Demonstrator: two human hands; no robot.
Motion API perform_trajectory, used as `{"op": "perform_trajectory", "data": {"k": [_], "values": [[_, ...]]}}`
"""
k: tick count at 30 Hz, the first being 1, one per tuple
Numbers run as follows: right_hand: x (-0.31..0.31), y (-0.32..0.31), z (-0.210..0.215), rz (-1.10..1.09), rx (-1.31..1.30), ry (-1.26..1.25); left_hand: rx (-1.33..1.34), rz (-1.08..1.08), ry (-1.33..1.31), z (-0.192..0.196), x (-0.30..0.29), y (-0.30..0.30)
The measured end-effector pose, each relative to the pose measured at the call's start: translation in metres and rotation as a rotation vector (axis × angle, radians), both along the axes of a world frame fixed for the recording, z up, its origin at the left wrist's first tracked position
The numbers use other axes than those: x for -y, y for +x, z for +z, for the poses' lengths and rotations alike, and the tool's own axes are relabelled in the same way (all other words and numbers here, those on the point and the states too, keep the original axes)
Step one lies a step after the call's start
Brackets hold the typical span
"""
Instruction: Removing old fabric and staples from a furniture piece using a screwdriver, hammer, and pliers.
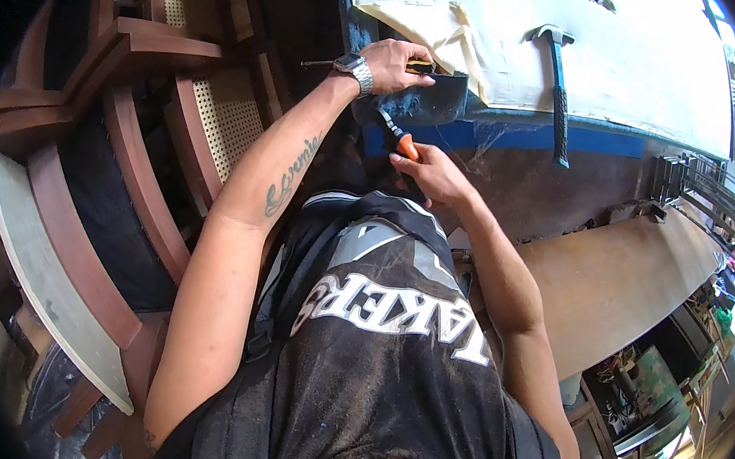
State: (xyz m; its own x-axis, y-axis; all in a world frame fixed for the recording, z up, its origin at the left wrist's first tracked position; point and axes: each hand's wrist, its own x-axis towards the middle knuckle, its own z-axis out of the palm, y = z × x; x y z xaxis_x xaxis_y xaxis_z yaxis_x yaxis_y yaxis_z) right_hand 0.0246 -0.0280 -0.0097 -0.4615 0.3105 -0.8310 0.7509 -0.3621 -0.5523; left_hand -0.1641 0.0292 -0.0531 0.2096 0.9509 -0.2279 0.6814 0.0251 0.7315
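Note:
My left hand (393, 64), with a metal watch on its wrist, grips the edge of a dark flap of fabric (431, 100) at the rim of a cushion panel, and a yellow-handled tool shows under its fingers. My right hand (429, 172) is shut on an orange-handled tool (403, 143) whose dark tip points up into the blue edge (515, 137) just below the flap. A cream fabric sheet (576, 47) covers the panel top.
A hammer (558, 80) with a black grip lies on the cream sheet to the right. Several stacked wooden chairs with cane seats (220, 112) stand on the left. A curved wooden board (625, 278) lies lower right, with cluttered shelves beyond.

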Motion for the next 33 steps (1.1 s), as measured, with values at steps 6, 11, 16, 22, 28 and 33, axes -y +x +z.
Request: {"op": "perform_trajectory", "data": {"k": [6,11,16,22,28,33], "values": [[0.019,0.011,-0.023,-0.154,-0.1,-0.063,0.031,-0.011,0.023,0.0,-0.002,0.002],[0.009,0.012,-0.009,-0.057,0.032,-0.055,0.022,-0.007,0.018,0.001,-0.002,0.001],[0.007,0.002,0.017,-0.05,0.097,0.029,0.03,0.005,0.026,0.0,-0.001,0.001],[-0.023,-0.016,0.04,0.181,0.251,0.071,0.005,0.006,0.022,-0.006,0.0,0.0],[0.007,-0.005,-0.001,-0.02,0.092,0.114,0.018,-0.018,0.021,-0.005,-0.001,0.0],[0.022,0.013,-0.054,0.11,-0.148,0.932,0.034,0.003,0.028,-0.001,-0.003,0.004]]}}
